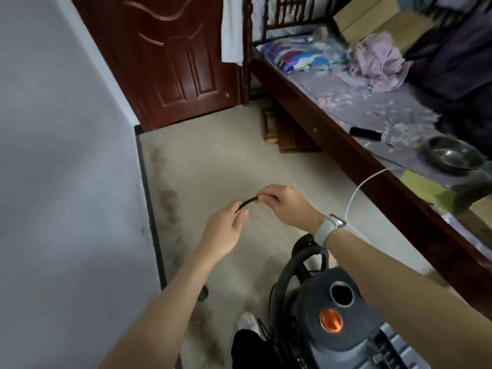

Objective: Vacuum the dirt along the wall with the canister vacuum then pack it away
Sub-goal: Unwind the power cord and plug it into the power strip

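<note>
I have both hands out in front of me over the floor [226, 155], working a short black strap [246, 203] between them: my right hand [282, 206] pinches one end with fingers curled over it, and my left hand [226, 230] has its thumb and fingertips closing on the other end, the palm otherwise loose. The canister vacuum [346, 323] sits below and just right of my hands, its hose [298, 265] looped behind it under my right wrist. The dirt [170, 206] lies in a dark streak along the wall [66, 155], left of my left hand, so I judge the cleaning not yet begun. What worries me: the strap is thin and could slip from either pinch, and the white cable [354, 193] hanging off the bed [332, 145] just right of my right hand could snag the hose or my arm as I turn. I can read no brand, label or writing anywhere; the vacuum shows only an orange button [331, 321].
</note>
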